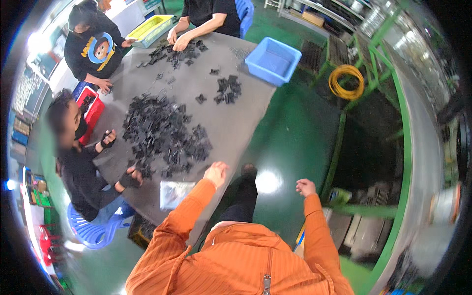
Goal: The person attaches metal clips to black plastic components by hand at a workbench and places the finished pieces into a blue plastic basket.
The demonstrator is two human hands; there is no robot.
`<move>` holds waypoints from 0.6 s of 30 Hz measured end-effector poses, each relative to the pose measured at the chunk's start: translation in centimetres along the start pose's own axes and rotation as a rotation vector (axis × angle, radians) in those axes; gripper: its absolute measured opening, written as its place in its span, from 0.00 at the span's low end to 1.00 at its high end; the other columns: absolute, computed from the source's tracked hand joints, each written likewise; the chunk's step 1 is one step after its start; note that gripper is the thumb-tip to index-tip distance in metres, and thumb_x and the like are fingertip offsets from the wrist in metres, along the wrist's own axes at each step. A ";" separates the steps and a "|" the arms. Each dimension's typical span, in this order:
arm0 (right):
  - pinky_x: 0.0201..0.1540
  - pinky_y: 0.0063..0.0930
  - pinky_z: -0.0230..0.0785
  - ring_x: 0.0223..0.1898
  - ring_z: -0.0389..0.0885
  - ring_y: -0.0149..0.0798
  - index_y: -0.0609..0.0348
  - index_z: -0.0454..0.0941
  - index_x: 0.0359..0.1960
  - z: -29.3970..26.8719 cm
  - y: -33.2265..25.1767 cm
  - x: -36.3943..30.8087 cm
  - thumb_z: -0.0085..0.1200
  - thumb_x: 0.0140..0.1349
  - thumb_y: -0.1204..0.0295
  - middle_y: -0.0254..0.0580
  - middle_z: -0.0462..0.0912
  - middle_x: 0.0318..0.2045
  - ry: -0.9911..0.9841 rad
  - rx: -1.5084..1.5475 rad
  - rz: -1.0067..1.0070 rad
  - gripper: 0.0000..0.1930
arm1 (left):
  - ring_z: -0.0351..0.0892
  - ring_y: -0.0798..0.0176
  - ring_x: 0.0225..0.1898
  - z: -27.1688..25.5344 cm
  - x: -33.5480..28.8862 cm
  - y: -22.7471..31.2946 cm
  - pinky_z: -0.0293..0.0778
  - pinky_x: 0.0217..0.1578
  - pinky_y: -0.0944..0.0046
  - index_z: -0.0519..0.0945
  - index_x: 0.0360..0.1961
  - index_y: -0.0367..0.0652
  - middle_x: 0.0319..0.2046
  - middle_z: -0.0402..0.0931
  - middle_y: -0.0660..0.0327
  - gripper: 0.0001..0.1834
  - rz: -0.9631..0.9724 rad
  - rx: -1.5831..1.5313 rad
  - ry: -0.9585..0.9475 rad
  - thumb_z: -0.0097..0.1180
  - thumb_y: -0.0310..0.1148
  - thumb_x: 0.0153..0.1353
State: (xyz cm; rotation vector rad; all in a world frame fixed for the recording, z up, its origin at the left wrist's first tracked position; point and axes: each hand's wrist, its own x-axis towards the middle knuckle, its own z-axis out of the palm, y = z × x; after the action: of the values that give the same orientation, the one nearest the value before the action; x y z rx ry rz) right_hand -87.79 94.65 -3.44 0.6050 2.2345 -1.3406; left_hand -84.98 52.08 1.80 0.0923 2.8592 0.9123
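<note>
My left hand (215, 174) hangs over the near right edge of the grey table (236, 128), fingers loosely apart, with nothing visible in it. Closest to it are a broad heap of small black parts (162, 132) and a clear plastic bag (176, 192) lying flat on the table. Off to the right, above the green floor, my right hand (306, 187) is held in the air with curled fingers and touches nothing. Orange sleeves cover both my forearms. Smaller piles of black parts (228, 89) lie farther back.
Three people work around the table's left and far sides. A blue bin (273, 61) sits at the far right corner, a yellow basket (153, 30) at the back, a red bin (90, 113) at left. Right of me stands a green-framed rack (406, 147) with a coiled yellow hose (346, 82).
</note>
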 end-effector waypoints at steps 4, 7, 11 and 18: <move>0.30 0.25 0.71 0.28 0.79 0.31 0.58 0.78 0.39 1.1 -9.7 13.4 0.53 0.55 0.72 0.37 0.81 0.28 -0.214 -0.331 -0.088 0.10 | 0.64 0.52 0.56 0.8 19.7 0.2 0.63 0.55 0.51 0.74 0.46 0.44 0.51 0.69 0.56 0.16 0.044 0.102 0.343 0.48 0.27 0.54; 0.38 0.28 0.72 0.34 0.80 0.38 0.60 0.77 0.39 1.3 -18.3 19.3 0.52 0.55 0.75 0.43 0.81 0.32 0.074 -0.297 -0.577 0.09 | 0.55 0.54 0.63 0.1 29.1 1.0 0.53 0.62 0.48 0.70 0.52 0.41 0.56 0.64 0.56 0.20 -0.020 0.242 0.379 0.47 0.29 0.56; 0.39 0.32 0.71 0.35 0.79 0.46 0.59 0.76 0.38 -0.9 -38.3 20.0 0.49 0.57 0.79 0.46 0.78 0.34 0.189 -0.343 -0.987 0.08 | 0.51 0.54 0.65 -1.8 35.8 3.1 0.48 0.64 0.47 0.69 0.53 0.42 0.58 0.62 0.57 0.20 -0.085 0.230 0.388 0.47 0.29 0.57; 0.36 0.39 0.71 0.36 0.77 0.48 0.50 0.74 0.36 10.6 -45.8 29.3 0.53 0.54 0.74 0.40 0.73 0.37 -0.490 -0.616 -1.129 0.07 | 0.67 0.51 0.52 -0.5 38.3 2.2 0.63 0.53 0.53 0.75 0.44 0.44 0.48 0.71 0.56 0.18 -0.346 0.002 0.731 0.54 0.23 0.49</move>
State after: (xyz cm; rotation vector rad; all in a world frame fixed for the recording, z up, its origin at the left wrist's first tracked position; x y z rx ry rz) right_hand -136.10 69.46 6.49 -1.2192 2.3533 -0.8963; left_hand -122.85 57.39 -0.89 -0.8822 3.3289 1.0195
